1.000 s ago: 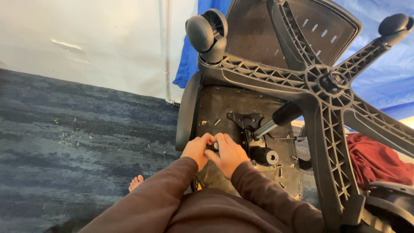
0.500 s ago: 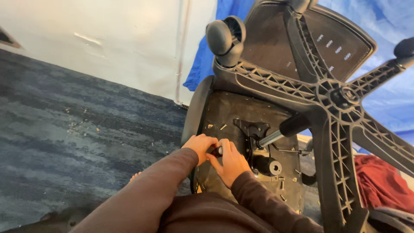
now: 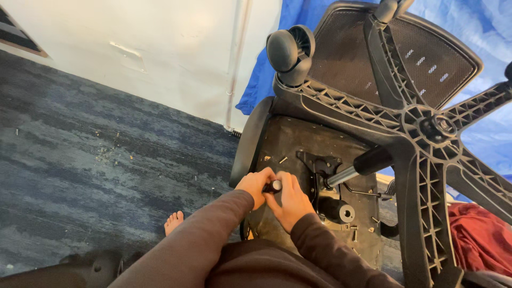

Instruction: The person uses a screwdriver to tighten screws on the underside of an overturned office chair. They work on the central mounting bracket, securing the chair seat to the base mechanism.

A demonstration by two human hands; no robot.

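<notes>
We have an office chair [image 3: 373, 133] tipped on its side; our left hand [image 3: 256, 184] and right hand [image 3: 292, 200] pinch a small dark knob [image 3: 274, 186] — possibly a tool handle — against the seat underside [image 3: 288, 144], mid-turn; next needs a steady twist

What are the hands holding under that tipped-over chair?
Both the left hand and right hand pinch a small black knob by its sides, against the underside of the seat.
</notes>
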